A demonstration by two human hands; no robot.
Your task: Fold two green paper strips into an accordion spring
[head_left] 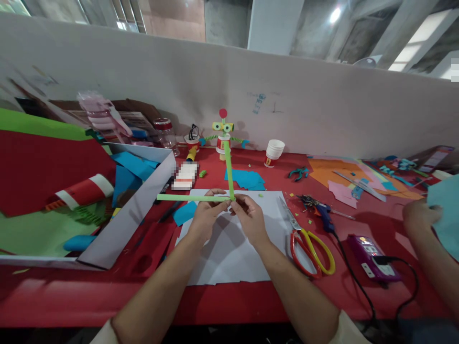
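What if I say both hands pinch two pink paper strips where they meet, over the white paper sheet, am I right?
Not quite: the paper strips are light green, not pink, as the head view shows. The left hand and right hand do pinch them where they meet, over the white paper sheet.

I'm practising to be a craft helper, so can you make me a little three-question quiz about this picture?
1. What colour are the paper strips held by the left hand and right hand in the middle?
2. True or false: both handles of the scissors are red.
3. Which is nearest the glue gun?
A) the open box
B) the scissors
C) the stacked cups

Key: 1. Light green. 2. False; one is red, one yellow. 3. B.
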